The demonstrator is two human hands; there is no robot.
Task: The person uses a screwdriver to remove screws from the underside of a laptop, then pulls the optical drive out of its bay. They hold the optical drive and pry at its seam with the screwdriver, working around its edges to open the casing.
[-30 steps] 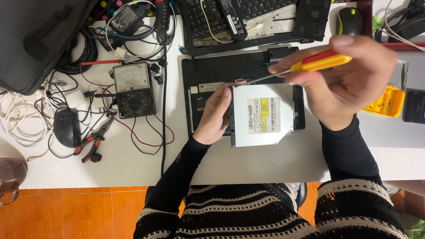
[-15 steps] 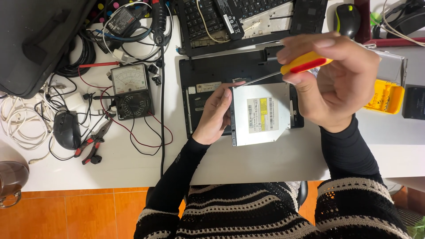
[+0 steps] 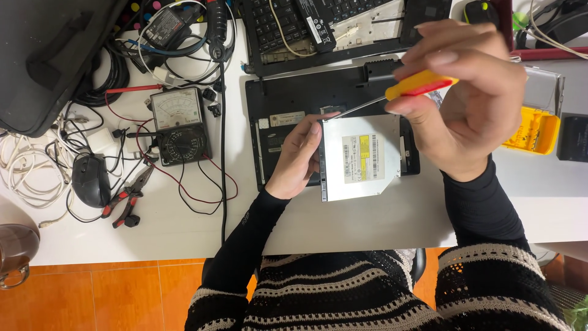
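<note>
Head view looks straight down on a white table (image 3: 367,227) with the person's two arms reaching up from six o'clock. The left hand (image 3: 298,158) grips the left edge of a flat silver optical drive (image 3: 361,158), thumb and fingers curled round that edge, so the drive lies just to the hand's three o'clock, resting half on the table and half on an upturned black laptop base (image 3: 318,98). The right hand (image 3: 471,98) hovers above the drive's upper right corner, fingers pinched together on the yellow and red handle of a screwdriver (image 3: 419,86). The thin metal shaft runs from the handle toward eight o'clock, and its tip sits at the drive's upper left corner, touching or just above it; which of the two cannot be told. The tip is close to the left fingertips (image 3: 315,129).

At nine o'clock from the laptop base stands an analogue multimeter (image 3: 179,125) with red and black leads trailing across the table. Further toward eight o'clock lie red-handled pliers (image 3: 130,197) and a black mouse (image 3: 90,179). At twelve o'clock sits a stripped keyboard panel (image 3: 324,24). At three o'clock, beside the right wrist, is a yellow bit case (image 3: 536,130).
</note>
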